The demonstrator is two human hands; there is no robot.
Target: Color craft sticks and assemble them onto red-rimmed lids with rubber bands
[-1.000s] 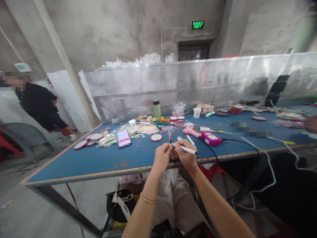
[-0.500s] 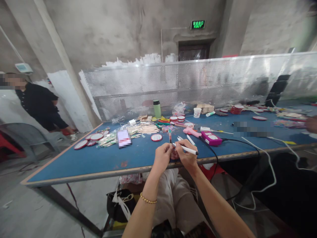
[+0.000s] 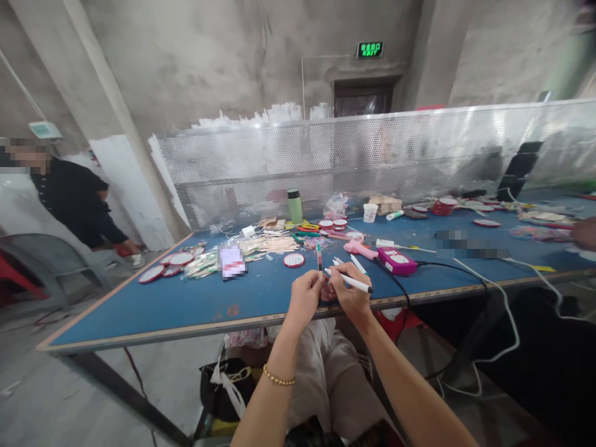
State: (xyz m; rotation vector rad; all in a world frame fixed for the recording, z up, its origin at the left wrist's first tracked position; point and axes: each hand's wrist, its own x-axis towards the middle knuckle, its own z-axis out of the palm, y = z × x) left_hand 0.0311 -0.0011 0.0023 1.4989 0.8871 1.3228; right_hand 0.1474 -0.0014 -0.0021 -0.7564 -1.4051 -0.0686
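My left hand is closed on a narrow wooden craft stick that stands upright and is coloured in teal, red-brown and dark bands. In my right hand is a white marker pen with a black end, its writing end toward the stick. The fingers of both hands meet above the table's front edge; whether the pen tip touches the stick I cannot make out. Just beyond my right hand lie more white markers. A round red-rimmed disc rests on the table ahead of my left hand.
On the blue table are a pile of craft sticks, a phone-like item, a pink glue gun, a magenta box with cables, a green bottle and a paper cup. A person stands at left; another's hand shows at right.
Both hands keep almost the same pose, with the stick and marker still held. The view has shifted very slightly.
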